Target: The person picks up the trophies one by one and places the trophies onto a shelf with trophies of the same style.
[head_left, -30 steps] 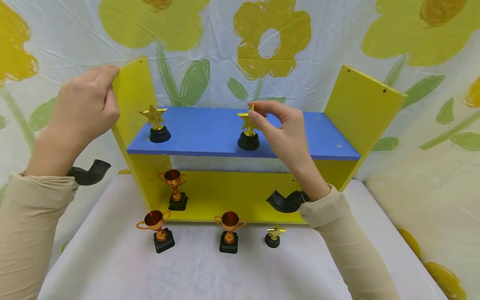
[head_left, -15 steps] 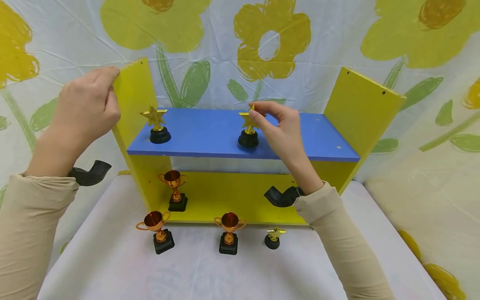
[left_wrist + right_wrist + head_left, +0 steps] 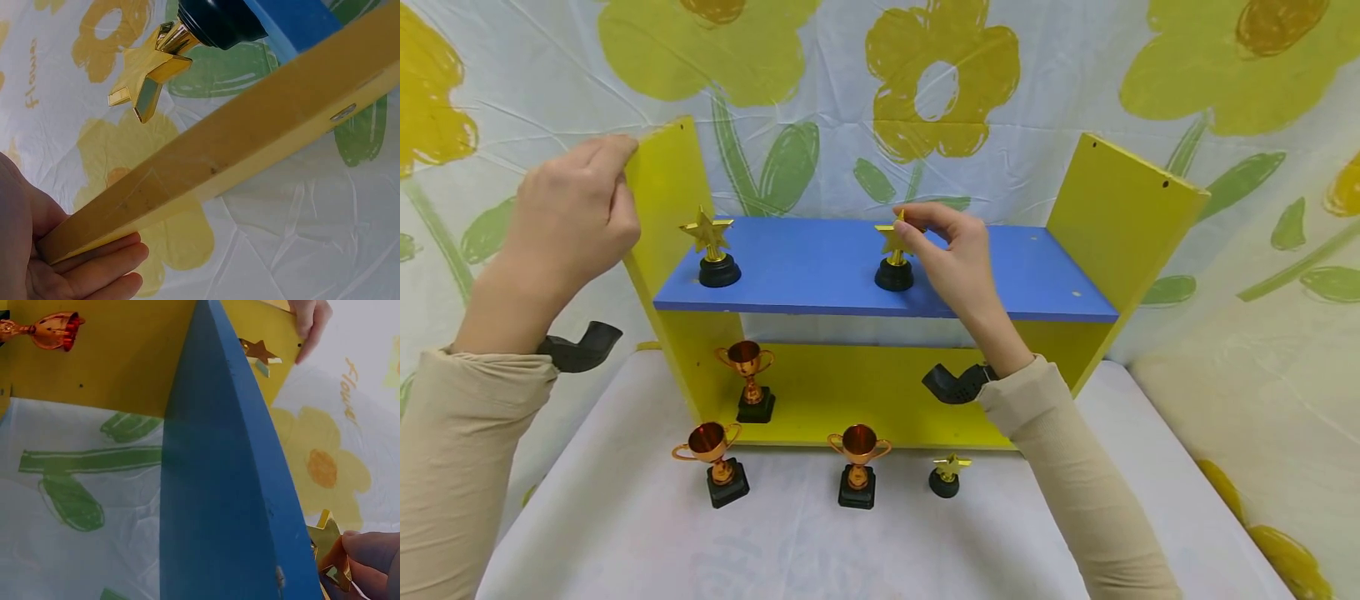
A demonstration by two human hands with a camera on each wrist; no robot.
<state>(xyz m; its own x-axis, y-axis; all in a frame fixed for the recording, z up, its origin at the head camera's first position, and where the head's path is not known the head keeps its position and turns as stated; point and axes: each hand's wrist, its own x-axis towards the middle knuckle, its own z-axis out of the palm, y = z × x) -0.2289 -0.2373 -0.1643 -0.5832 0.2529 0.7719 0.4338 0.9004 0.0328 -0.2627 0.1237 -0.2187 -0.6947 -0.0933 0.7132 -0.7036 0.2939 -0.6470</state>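
My right hand (image 3: 953, 254) pinches the gold star of a star trophy (image 3: 893, 273) between thumb and fingers. The trophy stands upright, its black round base at the middle of the blue shelf board (image 3: 805, 258). In the right wrist view the star (image 3: 327, 547) sits between the fingertips, just past the board's edge. My left hand (image 3: 568, 204) grips the top corner of the shelf's yellow left side panel (image 3: 187, 162), thumb on one side and fingers on the other in the left wrist view. Another star trophy (image 3: 718, 271) stands at the left end of the blue board.
A bronze cup trophy (image 3: 755, 404) stands on the yellow lower board (image 3: 865, 392) at left. Before the shelf, two more cups (image 3: 727, 483) (image 3: 857, 487) and a small star trophy (image 3: 944, 482) stand on the white cloth (image 3: 790, 550). The yellow right panel (image 3: 1127, 217) rises at right.
My right hand and forearm have shifted slightly left, and the pinched star trophy has moved a little left and back on the blue board. My left hand keeps its grip in place.
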